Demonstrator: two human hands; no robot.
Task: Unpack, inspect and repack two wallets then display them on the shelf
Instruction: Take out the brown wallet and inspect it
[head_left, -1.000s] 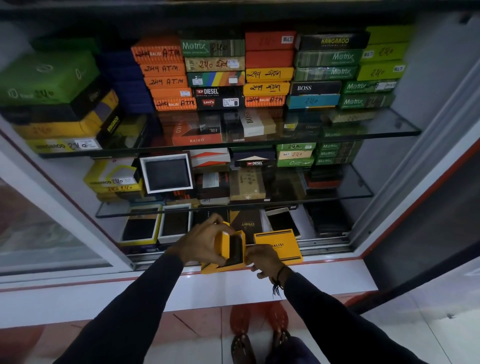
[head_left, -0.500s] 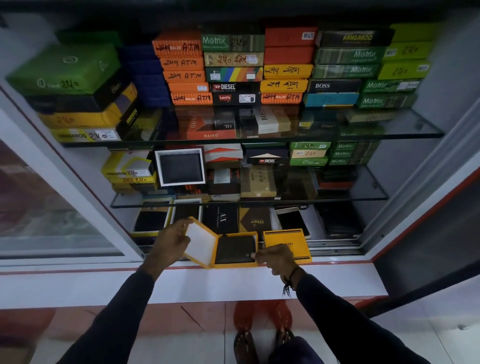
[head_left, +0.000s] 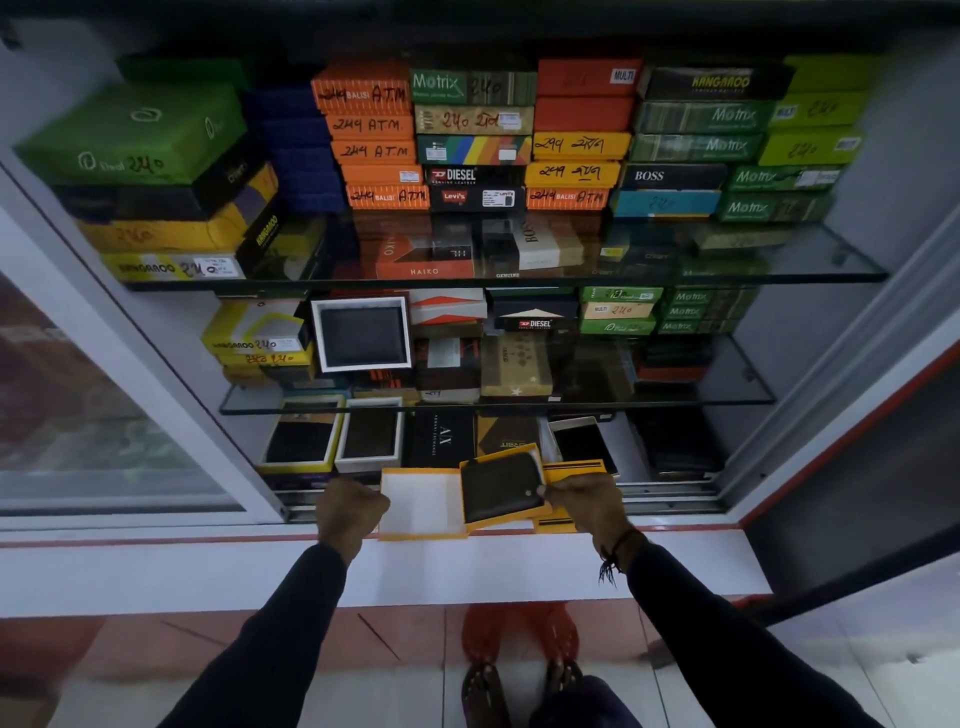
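First yellow box open, my right hand fingers clamped on its wallet, left hand fisted; inspecting, repacking, second wallet, shelving remain.

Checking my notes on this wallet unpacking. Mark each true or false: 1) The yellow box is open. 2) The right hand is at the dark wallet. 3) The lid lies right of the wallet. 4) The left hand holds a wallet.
1) The yellow box is open: true.
2) The right hand is at the dark wallet: true.
3) False: the lid lies left of it.
4) False: the left hand rests at the lid's edge.
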